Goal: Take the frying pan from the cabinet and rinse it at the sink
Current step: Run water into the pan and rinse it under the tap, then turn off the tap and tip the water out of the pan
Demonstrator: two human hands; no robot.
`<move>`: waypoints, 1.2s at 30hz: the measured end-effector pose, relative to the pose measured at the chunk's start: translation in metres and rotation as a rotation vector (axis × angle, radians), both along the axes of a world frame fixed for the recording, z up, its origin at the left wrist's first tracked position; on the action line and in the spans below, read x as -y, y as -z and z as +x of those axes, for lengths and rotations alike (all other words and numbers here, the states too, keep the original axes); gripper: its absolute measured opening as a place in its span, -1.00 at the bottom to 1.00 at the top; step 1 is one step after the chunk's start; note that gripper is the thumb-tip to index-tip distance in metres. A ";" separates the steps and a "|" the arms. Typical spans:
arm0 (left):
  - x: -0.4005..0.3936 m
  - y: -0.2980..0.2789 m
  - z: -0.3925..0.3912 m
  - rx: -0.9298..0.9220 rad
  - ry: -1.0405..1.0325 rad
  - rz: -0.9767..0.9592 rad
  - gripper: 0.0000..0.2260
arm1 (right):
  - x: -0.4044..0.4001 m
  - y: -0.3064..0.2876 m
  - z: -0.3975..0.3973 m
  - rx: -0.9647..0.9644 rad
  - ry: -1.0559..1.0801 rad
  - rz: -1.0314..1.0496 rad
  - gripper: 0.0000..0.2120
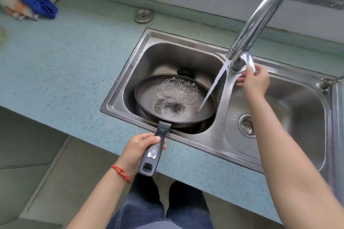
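I see one black round frying pan [175, 102] over the two-basin steel sink [214, 141]; my left hand [138, 151] clenches its handle, my right hand [256, 80] grips one chrome tap lever [248, 60].

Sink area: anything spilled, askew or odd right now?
Nothing stands out. The water stream lands inside the frying pan, held level over the left basin by the left hand. The right hand is on the faucet handle. No water shows on the countertop.
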State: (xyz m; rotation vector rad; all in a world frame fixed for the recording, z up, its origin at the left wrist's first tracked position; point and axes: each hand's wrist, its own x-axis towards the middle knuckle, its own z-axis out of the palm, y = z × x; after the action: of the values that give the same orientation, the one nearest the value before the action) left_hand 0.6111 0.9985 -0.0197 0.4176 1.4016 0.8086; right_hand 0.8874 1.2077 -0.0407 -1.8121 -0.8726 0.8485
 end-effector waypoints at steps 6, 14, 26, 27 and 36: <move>-0.001 0.001 -0.001 -0.004 0.000 -0.010 -0.69 | -0.004 0.012 -0.002 0.021 0.042 0.086 -0.94; 0.000 0.002 -0.002 0.012 -0.008 0.018 -0.69 | -0.002 0.021 -0.020 -0.070 0.141 0.096 -0.90; -0.001 0.003 -0.004 0.019 0.031 0.046 -0.90 | 0.015 0.008 -0.035 -0.132 0.101 -0.067 -0.89; -0.001 0.003 -0.005 0.017 0.045 0.048 -0.86 | 0.027 0.005 -0.039 -0.136 0.094 -0.087 -0.85; -0.015 0.006 -0.018 -0.036 0.305 0.076 -0.86 | 0.193 -0.059 -0.127 -0.176 -0.200 -0.275 -0.92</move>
State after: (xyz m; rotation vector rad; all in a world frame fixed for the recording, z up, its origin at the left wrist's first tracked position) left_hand 0.5926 1.0130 -0.0256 0.6892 1.3032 0.6076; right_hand 0.7604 1.0142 0.0187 -1.8676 -0.8652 1.2889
